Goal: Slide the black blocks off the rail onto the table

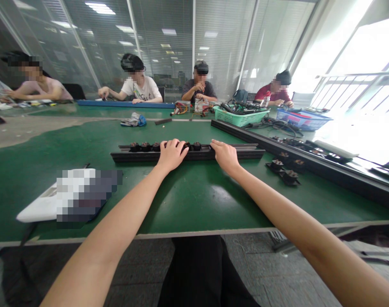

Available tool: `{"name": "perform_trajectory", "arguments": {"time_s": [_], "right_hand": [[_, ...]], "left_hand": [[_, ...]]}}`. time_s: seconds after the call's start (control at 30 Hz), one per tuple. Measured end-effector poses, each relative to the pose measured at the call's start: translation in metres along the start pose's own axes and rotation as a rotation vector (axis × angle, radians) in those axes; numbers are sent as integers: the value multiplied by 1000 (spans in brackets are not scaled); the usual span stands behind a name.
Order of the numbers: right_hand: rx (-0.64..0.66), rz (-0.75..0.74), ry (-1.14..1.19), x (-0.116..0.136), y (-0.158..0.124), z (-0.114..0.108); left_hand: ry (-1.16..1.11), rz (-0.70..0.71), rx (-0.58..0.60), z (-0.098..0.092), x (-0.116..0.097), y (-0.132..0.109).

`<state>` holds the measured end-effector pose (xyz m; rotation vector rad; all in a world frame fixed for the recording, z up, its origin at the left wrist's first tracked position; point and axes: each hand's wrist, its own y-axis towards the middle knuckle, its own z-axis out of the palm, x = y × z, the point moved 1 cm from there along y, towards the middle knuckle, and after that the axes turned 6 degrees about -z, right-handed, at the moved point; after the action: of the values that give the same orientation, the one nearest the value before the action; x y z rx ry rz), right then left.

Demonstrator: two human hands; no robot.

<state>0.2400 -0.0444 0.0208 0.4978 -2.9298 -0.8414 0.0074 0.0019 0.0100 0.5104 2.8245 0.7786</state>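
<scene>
A long black rail (245, 152) lies crosswise on the green table (188, 200) in front of me. Several small black socket modules (145, 146) sit in a row along its left half. My left hand (172, 154) rests on the rail's middle with fingers curled over a module, gripping the rail. My right hand (224, 154) lies just to the right, fingers bent and pressed down onto the rail's top. A few loose black modules (285, 170) lie on the table to the right of the rail.
A second long black rail (309, 160) runs diagonally at right. A white device (41, 207) lies at front left. Further back are a green basket (241, 117), a blue basket (301, 119), cables and a rag (133, 120). Several people sit along the far side.
</scene>
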Motion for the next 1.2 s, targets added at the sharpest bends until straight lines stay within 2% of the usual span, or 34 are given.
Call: {"name": "perform_trajectory", "arguments": {"time_s": [0.87,1.2], "right_hand": [[62,-27,-189,3,1,2],[63,-35,-183,1,1,2]], "left_hand": [[30,15,-21,3,2,1],[39,13,-20,3,1,0]]}}
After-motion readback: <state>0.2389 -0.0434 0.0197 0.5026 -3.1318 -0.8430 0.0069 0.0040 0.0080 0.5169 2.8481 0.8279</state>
